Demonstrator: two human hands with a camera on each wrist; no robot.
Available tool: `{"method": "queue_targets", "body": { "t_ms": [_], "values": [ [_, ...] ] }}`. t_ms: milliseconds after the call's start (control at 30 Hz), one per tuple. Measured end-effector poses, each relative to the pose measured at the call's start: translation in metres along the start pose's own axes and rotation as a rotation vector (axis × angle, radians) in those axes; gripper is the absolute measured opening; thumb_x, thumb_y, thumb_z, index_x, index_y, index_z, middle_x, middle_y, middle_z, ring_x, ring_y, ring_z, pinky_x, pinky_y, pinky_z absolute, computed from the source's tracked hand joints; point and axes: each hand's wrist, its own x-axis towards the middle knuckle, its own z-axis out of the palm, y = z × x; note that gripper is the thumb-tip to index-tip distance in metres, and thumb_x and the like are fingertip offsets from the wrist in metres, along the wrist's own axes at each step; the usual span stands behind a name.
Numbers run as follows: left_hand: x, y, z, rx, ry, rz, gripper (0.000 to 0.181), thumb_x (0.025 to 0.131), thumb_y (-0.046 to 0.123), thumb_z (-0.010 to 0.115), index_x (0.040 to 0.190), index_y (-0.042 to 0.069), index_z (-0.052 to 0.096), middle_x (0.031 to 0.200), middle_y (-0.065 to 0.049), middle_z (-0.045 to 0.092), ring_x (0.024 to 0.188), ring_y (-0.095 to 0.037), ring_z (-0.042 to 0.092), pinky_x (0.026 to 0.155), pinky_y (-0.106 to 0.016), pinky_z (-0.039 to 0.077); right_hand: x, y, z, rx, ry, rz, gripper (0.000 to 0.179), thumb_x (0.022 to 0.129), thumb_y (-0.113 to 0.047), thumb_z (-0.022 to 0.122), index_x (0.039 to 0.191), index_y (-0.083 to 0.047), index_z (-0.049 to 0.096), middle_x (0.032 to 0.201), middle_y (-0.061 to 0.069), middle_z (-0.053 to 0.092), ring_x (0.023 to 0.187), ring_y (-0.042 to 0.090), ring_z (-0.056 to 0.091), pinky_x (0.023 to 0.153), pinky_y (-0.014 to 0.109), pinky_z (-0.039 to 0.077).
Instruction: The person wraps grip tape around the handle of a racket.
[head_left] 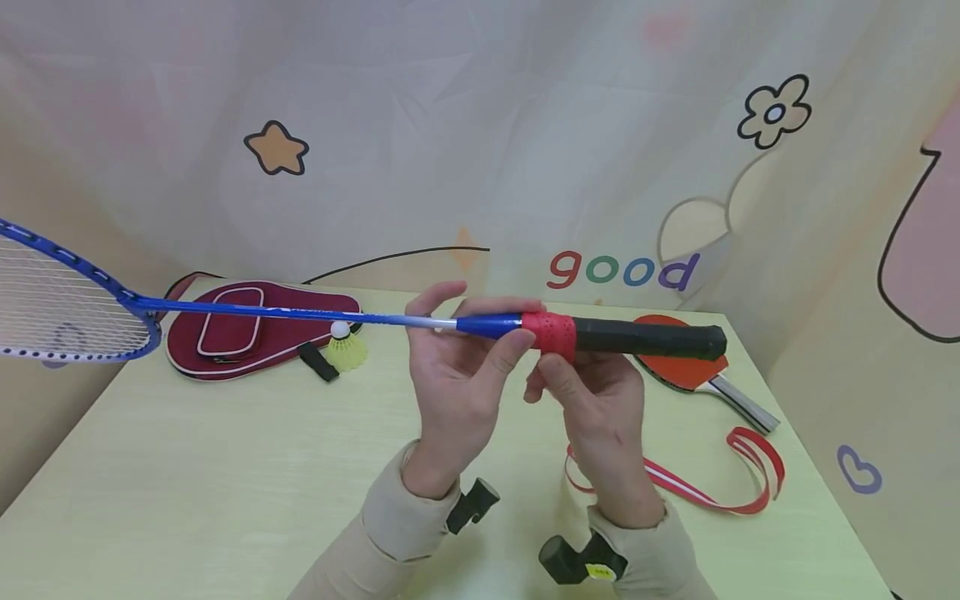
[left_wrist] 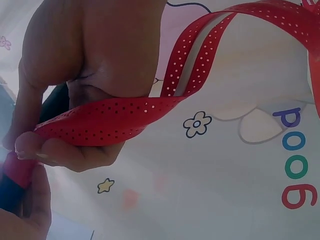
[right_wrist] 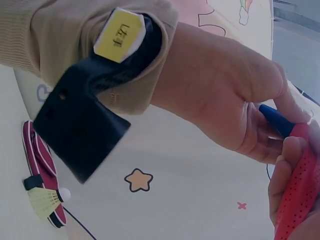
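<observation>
A blue badminton racket point(head_left: 322, 315) is held level above the table, its strung head at the left and its black handle point(head_left: 645, 337) at the right. Red perforated grip tape point(head_left: 551, 329) is wound around the upper end of the handle. My left hand point(head_left: 465, 379) grips the racket near the blue cone, thumb close to the tape. Just right of it, my right hand point(head_left: 607, 408) pinches the tape under the handle. In the left wrist view, a loose length of tape point(left_wrist: 110, 117) runs out from the right hand. The right wrist view shows the wound tape point(right_wrist: 300, 195).
A maroon racket case point(head_left: 292, 333) lies at the back left, with a yellow shuttlecock point(head_left: 347, 348) and a small black strip point(head_left: 318, 362) beside it. At the right are a table tennis paddle point(head_left: 738, 400) and a curled red-and-white strip point(head_left: 697, 496). A patterned curtain stands behind the table.
</observation>
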Motion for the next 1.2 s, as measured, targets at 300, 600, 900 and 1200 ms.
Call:
{"method": "queue_targets", "body": {
  "t_ms": [300,600,900,1200],
  "values": [
    [-0.0002,0.0021,-0.0008,0.051,0.066,0.0,0.059,0.089,0.01,0.071,0.129,0.008,0.029,0.109,-0.008,0.068,0.101,-0.034,0.065,0.091,-0.044,0.052,0.0001,0.0012,0.0052,0.052,-0.033,0.018,0.014,0.098,-0.003,0.056,0.112,-0.004,0.057,0.086,0.008,0.066,0.071,0.018,0.066,0.08,0.033,0.057],
    [-0.0048,0.0022,0.0046,0.057,0.072,-0.035,0.057,0.089,0.019,0.072,0.128,0.012,0.031,0.108,-0.003,0.069,0.1,-0.029,0.066,0.091,-0.041,0.053,-0.0003,0.0042,0.0036,0.068,-0.019,-0.044,0.034,0.096,-0.011,0.061,0.129,-0.005,0.052,0.092,0.007,0.069,0.072,0.018,0.067,0.082,0.034,0.057],
    [-0.0058,-0.0012,0.0052,0.039,0.09,-0.095,0.06,0.087,0.026,0.074,0.126,0.013,0.03,0.098,-0.002,0.066,0.088,-0.019,0.066,0.084,-0.031,0.054,0.0006,0.0043,0.0044,0.21,-0.033,-0.122,0.036,0.095,-0.006,0.061,0.13,0.001,0.051,0.105,0.015,0.065,0.071,0.019,0.065,0.072,0.031,0.058],
    [-0.0038,-0.0027,0.0081,-0.108,-0.069,-0.038,0.064,0.091,0.011,0.068,0.133,0.016,0.02,0.12,-0.007,0.065,0.112,-0.028,0.061,0.086,-0.032,0.051,-0.0016,0.0027,0.0037,0.136,0.042,-0.078,0.024,0.098,-0.011,0.058,0.121,-0.005,0.052,0.097,0.009,0.065,0.075,0.02,0.064,0.076,0.031,0.057]
  ]
}}
